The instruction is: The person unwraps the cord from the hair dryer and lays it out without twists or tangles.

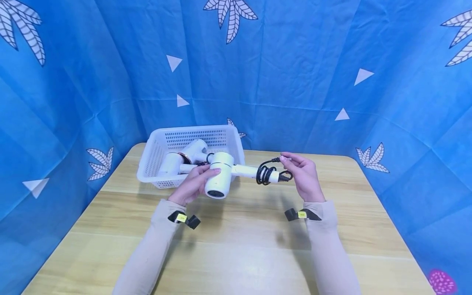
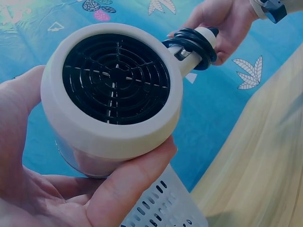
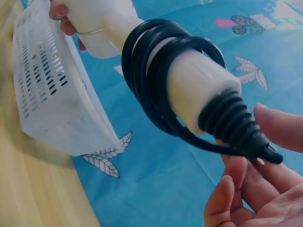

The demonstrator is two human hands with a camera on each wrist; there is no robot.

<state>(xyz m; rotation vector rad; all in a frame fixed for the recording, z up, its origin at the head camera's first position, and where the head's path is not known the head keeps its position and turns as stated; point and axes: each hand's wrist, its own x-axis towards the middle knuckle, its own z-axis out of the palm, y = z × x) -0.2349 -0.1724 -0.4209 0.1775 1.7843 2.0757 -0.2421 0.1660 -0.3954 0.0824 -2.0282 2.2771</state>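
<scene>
A white hair dryer is held up above the table, its black-grilled end facing the left wrist camera. My left hand grips its barrel, with the thumb on one side and fingers on the other. A black power cord is wound in several loops round the handle. My right hand is at the handle's far end and pinches the plug end of the cord. The ribbed cord sleeve sticks out of the handle close to the right fingers.
Behind the left hand, a white perforated basket stands on the wooden table. More white hair dryers lie inside it. A blue patterned curtain hangs round the table's back and sides.
</scene>
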